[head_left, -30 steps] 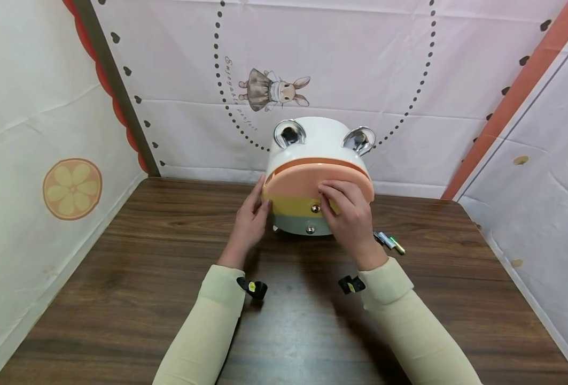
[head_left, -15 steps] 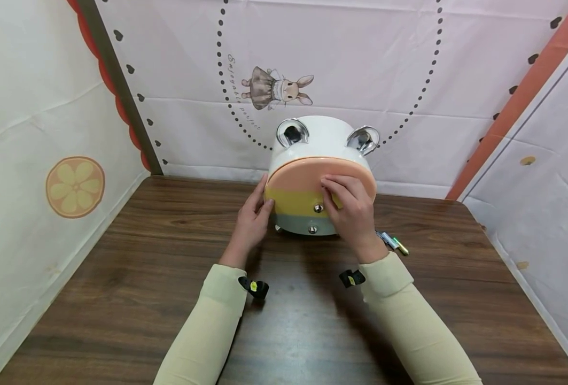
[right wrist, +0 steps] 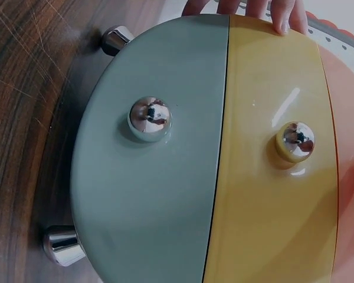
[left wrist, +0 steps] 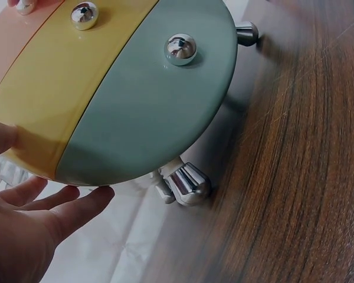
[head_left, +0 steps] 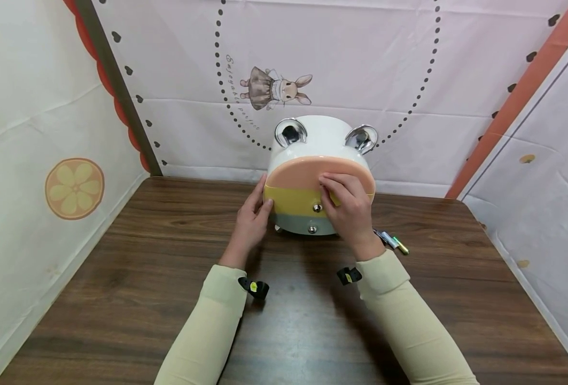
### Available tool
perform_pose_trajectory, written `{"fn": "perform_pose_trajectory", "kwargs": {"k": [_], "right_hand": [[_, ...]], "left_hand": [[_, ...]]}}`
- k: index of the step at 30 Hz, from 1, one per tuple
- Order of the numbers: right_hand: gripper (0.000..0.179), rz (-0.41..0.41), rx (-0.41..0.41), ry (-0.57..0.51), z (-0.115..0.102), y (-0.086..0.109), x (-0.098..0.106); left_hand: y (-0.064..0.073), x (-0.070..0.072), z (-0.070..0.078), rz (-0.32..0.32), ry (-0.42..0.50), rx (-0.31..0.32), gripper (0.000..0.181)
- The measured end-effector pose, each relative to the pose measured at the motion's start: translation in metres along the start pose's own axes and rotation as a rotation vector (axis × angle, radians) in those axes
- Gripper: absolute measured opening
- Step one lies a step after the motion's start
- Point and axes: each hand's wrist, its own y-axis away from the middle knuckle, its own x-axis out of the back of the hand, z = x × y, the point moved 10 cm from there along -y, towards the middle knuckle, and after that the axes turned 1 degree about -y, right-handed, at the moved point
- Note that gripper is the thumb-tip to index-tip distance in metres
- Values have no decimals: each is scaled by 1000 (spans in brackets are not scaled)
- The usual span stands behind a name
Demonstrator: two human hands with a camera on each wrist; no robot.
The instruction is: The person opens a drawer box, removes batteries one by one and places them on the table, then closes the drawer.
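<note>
Cabinet [head_left: 295, 176] looks stiff, slick, probably light, best held by left edge [head_left: 271, 180] and top knob [left wrist: 27, 6]. Our left fingers [left wrist: 85, 209] clasp the former; our right fingers [head_left: 343, 184] pinch the latter.

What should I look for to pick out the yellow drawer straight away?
On the brown table stands a rounded white cabinet with two shiny silver ears. Its front is split into three coloured drawers, stacked one above another. The yellow drawer is the middle one, set apart by its colour from the peach drawer above and the grey-green drawer below.
</note>
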Motion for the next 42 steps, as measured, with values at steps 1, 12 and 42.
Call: {"fn": "perform_pose_trajectory", "kwargs": {"k": [1,12,42], "right_hand": [[22,1,-1,1,0,0,0],[23,35,-6,-13,3,2,6],[20,42,-29,-26,1,-2,8]], "left_hand": [[0,0,0,-1,1,6,57],[-6,-7,-5,-4,56,42,58],[0,0,-3,37,-32,-13,55]]}}
